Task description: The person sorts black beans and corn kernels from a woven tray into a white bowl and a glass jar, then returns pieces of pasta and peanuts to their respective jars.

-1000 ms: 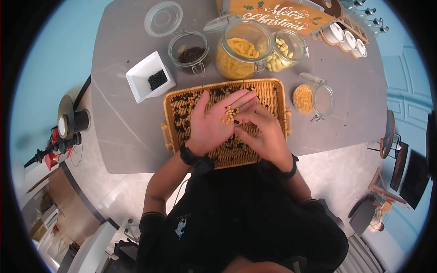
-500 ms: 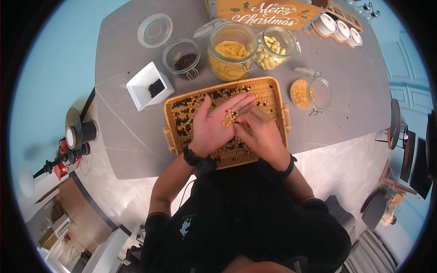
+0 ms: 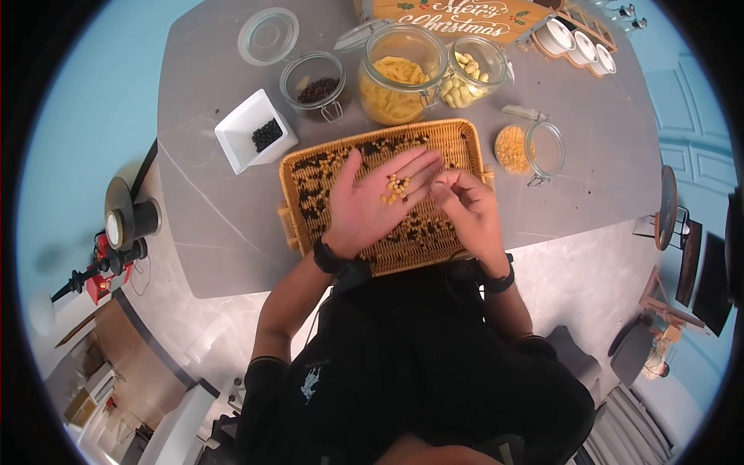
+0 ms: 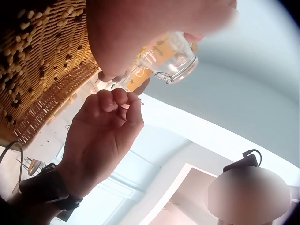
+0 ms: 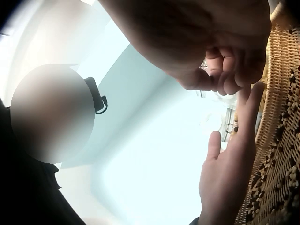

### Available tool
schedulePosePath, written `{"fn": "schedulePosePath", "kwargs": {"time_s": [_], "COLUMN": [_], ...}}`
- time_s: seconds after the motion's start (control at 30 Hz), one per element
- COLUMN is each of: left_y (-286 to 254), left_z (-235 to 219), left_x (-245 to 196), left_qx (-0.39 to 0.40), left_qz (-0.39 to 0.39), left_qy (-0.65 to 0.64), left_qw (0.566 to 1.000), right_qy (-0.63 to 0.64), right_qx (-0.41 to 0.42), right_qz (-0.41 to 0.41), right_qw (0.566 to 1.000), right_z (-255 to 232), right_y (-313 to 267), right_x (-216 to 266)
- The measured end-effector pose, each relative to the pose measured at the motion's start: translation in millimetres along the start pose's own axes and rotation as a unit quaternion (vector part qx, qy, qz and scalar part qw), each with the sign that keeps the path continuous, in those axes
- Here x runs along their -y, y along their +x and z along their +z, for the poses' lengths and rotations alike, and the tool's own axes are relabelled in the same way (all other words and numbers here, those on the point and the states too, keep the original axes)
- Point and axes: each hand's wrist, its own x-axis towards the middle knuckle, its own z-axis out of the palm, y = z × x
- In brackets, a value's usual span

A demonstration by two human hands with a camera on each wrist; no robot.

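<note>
My left hand lies palm up over the basket, fingers straight, with several yellow corn kernels and a few dark bits on the palm. Just right of its fingertips is my right hand, its fingers curled and thumb drawn in. In the left wrist view, a tiny dark bit shows at the right hand's pinched fingertips; its kind is too small to tell. Beneath both hands, the wicker basket holds black beans and yellow kernels strewn over its bottom.
Left of the basket stands a white square bowl with black beans. Behind are glass jars of dark beans, pasta and pale nuts. A jar of corn kernels lies tipped at right. A Christmas crate stands farther back.
My right hand has moved right, from over the left palm to beside its fingertips, and its fingers have curled. My left hand still lies palm up with the kernels.
</note>
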Motion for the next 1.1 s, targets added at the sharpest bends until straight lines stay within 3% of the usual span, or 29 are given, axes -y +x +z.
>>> {"fn": "schedulePosePath", "kwargs": {"time_s": [0.1,0.2,0.53,0.7,0.83,0.93,1.1], "left_y": [-1,0,-2,-2,-1,-3,-3], "left_z": [2,-3,0,2,4,4,5], "left_x": [-2,-2,-3,2,4,5,9], "left_qx": [0.0,0.014,0.0,-0.008,-0.019,-0.014,-0.011], "left_qz": [0.02,0.029,0.01,-0.013,-0.025,-0.028,-0.03], "left_qy": [-0.001,0.005,0.044,0.043,0.079,0.101,0.113], "left_qw": [1.0,0.999,0.999,0.999,0.996,0.994,0.993], "right_qy": [-0.108,-0.283,-0.239,-0.325,-0.348,-0.356,-0.337], "right_qx": [-0.03,0.01,-0.05,-0.044,-0.014,0.009,0.003], "right_qz": [-0.093,-0.12,-0.173,-0.284,-0.277,-0.221,-0.206], "right_qw": [0.989,0.952,0.954,0.901,0.895,0.908,0.919], "right_z": [9,12,14,18,18,16,16], "right_y": [-1,-5,-8,8,9,2,-2], "right_x": [3,18,10,18,9,9,14]}}
